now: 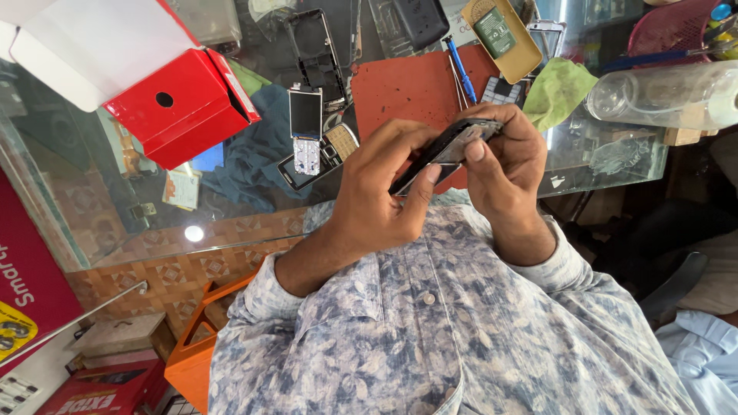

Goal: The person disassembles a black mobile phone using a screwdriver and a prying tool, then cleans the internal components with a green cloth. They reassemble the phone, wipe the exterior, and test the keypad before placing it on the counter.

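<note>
Head view: open red cardboard box (181,107) far left on glass counter (607,154); left hand (384,192) and right hand (503,165) both grasp slim black phone frame (442,150).

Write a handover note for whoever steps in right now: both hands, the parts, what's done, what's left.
Left hand: grip on the lower end of the phone body, thumb along its edge.
Right hand: grip on the upper end, thumb pressing on its face.
The phone body is held tilted above the glass counter, in front of the red mat.
Done: the phone is opened; its screen and keypad phone lie left of the hands, an empty frame behind them.
Blue screwdriver lies on the mat, green cloth to the right.
Left: the loose parts are not yet back together.
</note>
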